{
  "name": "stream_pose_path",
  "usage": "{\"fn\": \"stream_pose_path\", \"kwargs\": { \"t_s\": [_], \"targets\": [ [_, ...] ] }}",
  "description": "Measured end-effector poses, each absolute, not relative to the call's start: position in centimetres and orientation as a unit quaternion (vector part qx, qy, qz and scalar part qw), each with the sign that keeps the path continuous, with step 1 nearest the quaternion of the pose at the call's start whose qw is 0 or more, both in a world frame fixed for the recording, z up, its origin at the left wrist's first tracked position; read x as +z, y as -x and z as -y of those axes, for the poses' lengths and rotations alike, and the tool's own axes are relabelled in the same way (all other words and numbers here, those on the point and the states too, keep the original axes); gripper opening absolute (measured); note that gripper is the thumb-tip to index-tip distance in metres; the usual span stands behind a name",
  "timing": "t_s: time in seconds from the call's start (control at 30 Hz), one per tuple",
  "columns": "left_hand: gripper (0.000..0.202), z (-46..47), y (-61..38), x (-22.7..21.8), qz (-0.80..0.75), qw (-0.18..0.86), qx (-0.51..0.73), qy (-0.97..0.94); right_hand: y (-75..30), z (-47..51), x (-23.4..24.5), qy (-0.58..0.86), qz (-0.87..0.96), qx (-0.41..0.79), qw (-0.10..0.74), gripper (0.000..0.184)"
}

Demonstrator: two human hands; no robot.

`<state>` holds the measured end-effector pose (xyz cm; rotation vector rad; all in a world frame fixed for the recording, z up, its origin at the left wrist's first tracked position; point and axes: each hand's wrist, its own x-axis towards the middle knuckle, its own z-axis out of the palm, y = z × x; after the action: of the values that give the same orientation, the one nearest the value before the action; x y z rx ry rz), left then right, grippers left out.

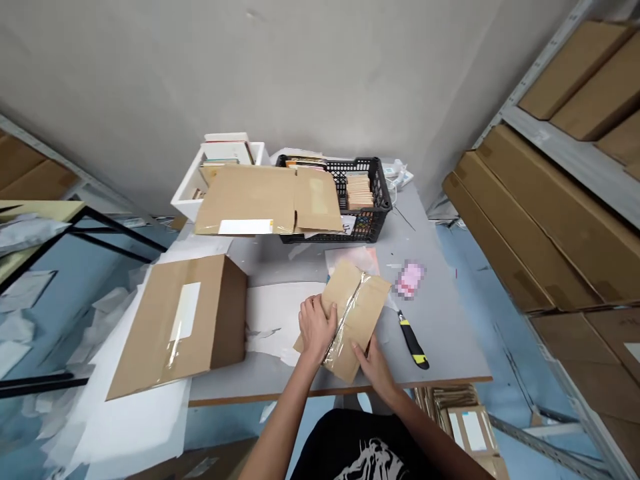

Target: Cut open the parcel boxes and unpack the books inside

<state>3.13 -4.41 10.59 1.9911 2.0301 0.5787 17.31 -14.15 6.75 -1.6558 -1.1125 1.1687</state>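
Note:
A small brown cardboard parcel [356,303] lies on the grey table [445,340], with a strip of clear tape running down its middle. My left hand [316,328] rests on the parcel's left side, fingers curled over its edge and pressing down. My right hand [373,363] grips the parcel's near right corner from below. A black and yellow utility knife [413,341] lies just right of my right hand.
A large taped cardboard box [180,323] stands at the left on white paper. Behind are a flattened cardboard box [267,199], a black basket [367,200], and a white bin [193,190] of books. Shelves with cartons [540,200] rise on the right.

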Motion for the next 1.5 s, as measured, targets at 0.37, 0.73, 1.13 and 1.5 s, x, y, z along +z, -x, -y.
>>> {"fn": "stream_pose_path", "kwargs": {
  "t_s": [0.37,0.73,1.13,1.5],
  "targets": [
    [0.042,5.6,-3.1,9.9,-0.696,0.057,0.144,-0.701,-31.3,15.1,-0.6,0.839,0.527,0.129,0.028,0.048],
    [0.042,5.9,-3.2,9.6,-0.705,0.049,0.142,-0.694,-35.3,14.5,0.8,0.8,0.504,0.3,0.123,0.048],
    [0.059,6.4,-8.7,11.2,-0.771,0.028,0.124,-0.624,-36.6,0.7,21.1,0.578,0.635,0.497,0.124,0.055],
    [0.065,6.2,-8.8,9.9,-0.791,0.012,0.074,-0.607,-33.5,-6.0,19.6,0.454,0.795,0.401,-0.036,0.047]
  ]
}}
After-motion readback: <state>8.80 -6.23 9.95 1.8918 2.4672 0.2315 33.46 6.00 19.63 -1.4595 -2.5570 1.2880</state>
